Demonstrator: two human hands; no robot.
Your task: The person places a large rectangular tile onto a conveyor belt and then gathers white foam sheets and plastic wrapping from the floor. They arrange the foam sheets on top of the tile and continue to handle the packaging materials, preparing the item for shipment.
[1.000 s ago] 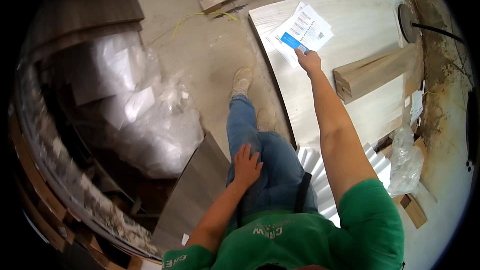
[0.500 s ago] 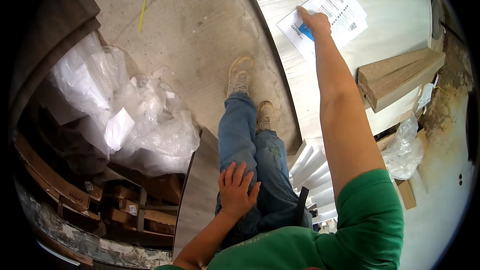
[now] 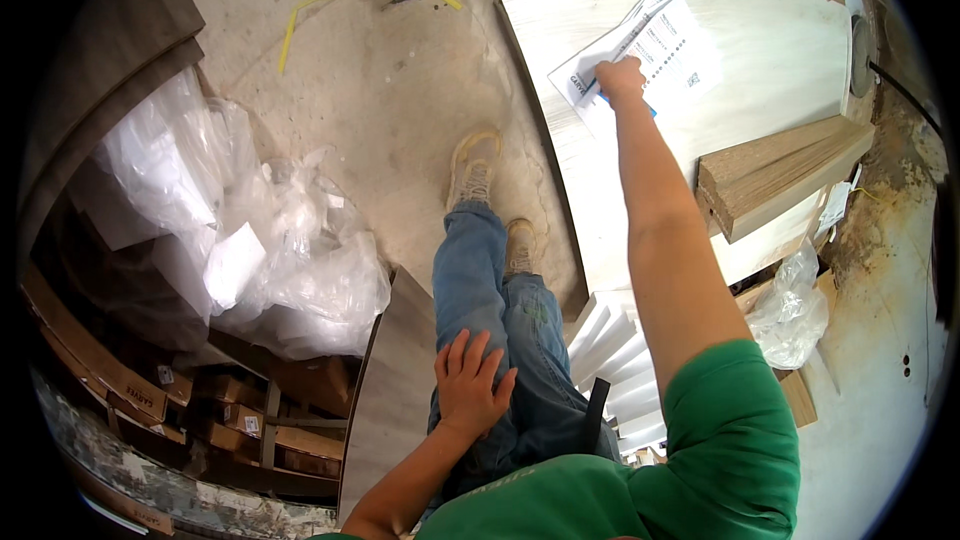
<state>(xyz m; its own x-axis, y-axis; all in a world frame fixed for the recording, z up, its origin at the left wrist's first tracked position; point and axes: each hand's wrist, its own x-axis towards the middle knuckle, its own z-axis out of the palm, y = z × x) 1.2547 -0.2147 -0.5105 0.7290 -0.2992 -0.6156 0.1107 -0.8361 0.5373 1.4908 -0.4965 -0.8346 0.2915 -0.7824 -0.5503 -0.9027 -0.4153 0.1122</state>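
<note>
My right hand reaches far forward, its fingers closed on the edge of several white printed sheets. The sheets bend up at the grip and are fanned unevenly; a strip of blue print shows beside my wrist. They lie on a pale wood-grain panel with a curved far edge. My left hand rests on my jeans at the thigh, fingers spread, holding nothing.
Brown wood-grain boards lie on the pale panel's near right. Clear plastic wrapping is heaped at left, above cardboard boxes. White slatted pieces stand beside my legs. A yellow strap lies on the concrete floor.
My right hand has drawn its fingers in on the sheets, whose edge now lifts and bends. My left hand stays on my thigh. The view has shifted slightly.
</note>
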